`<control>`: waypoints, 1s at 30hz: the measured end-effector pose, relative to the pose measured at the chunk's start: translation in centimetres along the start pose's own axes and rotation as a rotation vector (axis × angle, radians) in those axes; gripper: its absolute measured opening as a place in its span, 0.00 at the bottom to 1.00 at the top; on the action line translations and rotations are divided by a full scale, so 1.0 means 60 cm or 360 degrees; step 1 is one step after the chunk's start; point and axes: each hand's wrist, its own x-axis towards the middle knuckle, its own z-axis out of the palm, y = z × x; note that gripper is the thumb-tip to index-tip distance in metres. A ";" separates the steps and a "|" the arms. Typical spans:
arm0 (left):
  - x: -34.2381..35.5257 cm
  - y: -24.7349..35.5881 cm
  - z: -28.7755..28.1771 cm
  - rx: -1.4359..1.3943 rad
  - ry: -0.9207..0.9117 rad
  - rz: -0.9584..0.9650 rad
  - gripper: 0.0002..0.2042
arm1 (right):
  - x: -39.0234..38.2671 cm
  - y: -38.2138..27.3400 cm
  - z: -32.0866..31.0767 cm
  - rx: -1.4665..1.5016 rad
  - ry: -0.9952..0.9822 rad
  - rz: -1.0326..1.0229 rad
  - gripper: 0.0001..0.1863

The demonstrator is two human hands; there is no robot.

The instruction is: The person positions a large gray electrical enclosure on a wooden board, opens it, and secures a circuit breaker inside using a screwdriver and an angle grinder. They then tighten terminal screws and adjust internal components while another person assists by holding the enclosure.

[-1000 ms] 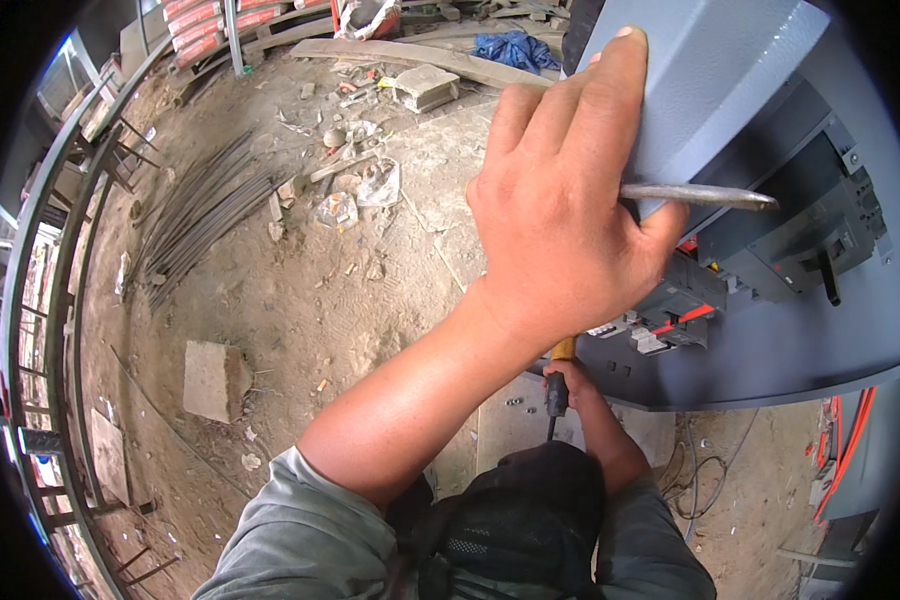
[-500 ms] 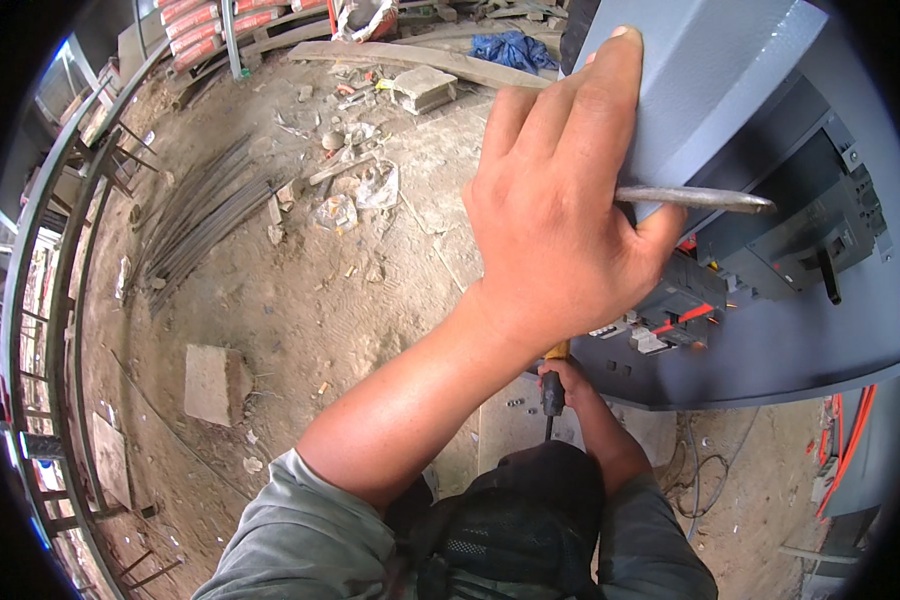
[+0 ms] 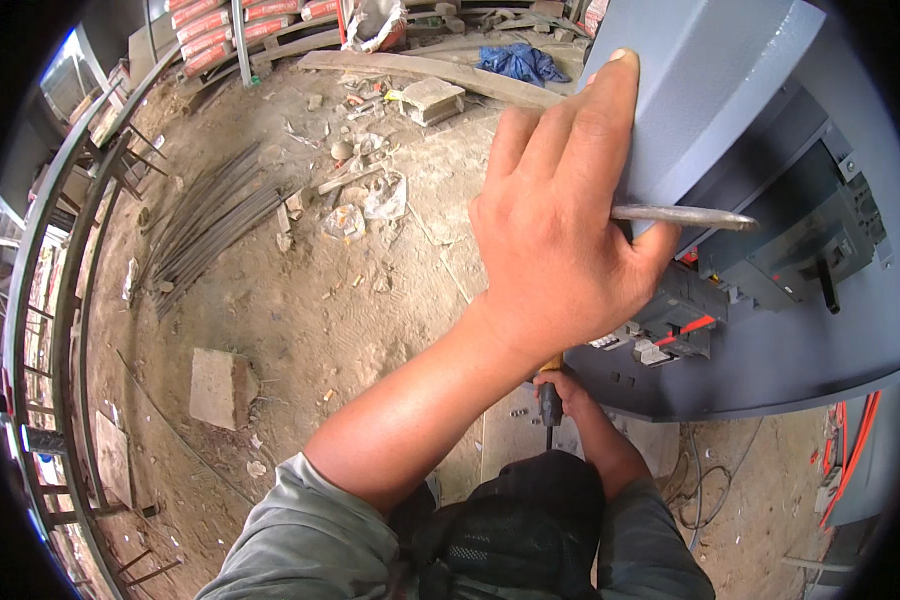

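My left hand point(image 3: 560, 210) is closed at the edge of a grey painted metal cabinet point(image 3: 700, 90), its fingers stretched up along the panel. A thin grey metal rod point(image 3: 685, 214) with a flattened, tapering end sticks out to the right between its thumb and forefinger. Lower down, my right hand point(image 3: 566, 388) is wrapped round the black grip of a power tool point(image 3: 550, 405); a bit of yellow body and a dark cord show. My left wrist hides most of that tool. Inside the cabinet sits a circuit breaker point(image 3: 805, 250) with a black lever, beside smaller breakers point(image 3: 685, 310).
On the dirt floor at left lie a concrete block point(image 3: 220, 388) and a bundle of steel bars point(image 3: 210, 230). Another block point(image 3: 430, 100), a blue cloth point(image 3: 522, 64) and stacked sacks point(image 3: 205, 30) are farther off. Loose cable point(image 3: 705, 490) coils at lower right, near orange conduits point(image 3: 855, 455).
My left hand and the rod sit slightly lower in the view, and the rod's tip has shifted left. My right hand stays on the power tool.
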 end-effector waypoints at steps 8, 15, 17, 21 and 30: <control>0.001 0.003 0.000 -0.0016 -0.0016 -0.0028 0.39 | 0.000 0.027 -0.036 0.0230 0.0088 0.0065 0.17; 0.001 0.009 -0.006 0.0014 -0.0092 -0.0086 0.39 | 0.002 0.022 -0.017 0.0252 0.0002 -0.0004 0.15; 0.003 0.010 -0.004 0.0003 -0.0084 -0.0091 0.40 | 0.007 0.017 -0.017 0.0267 -0.0042 0.0070 0.14; -0.001 0.003 -0.001 0.0007 -0.0056 -0.0049 0.40 | 0.001 0.008 0.007 0.0213 -0.0072 -0.0126 0.12; -0.003 0.005 0.000 0.0030 -0.0047 -0.0074 0.40 | -0.012 -0.004 0.017 0.0217 -0.0017 -0.0033 0.12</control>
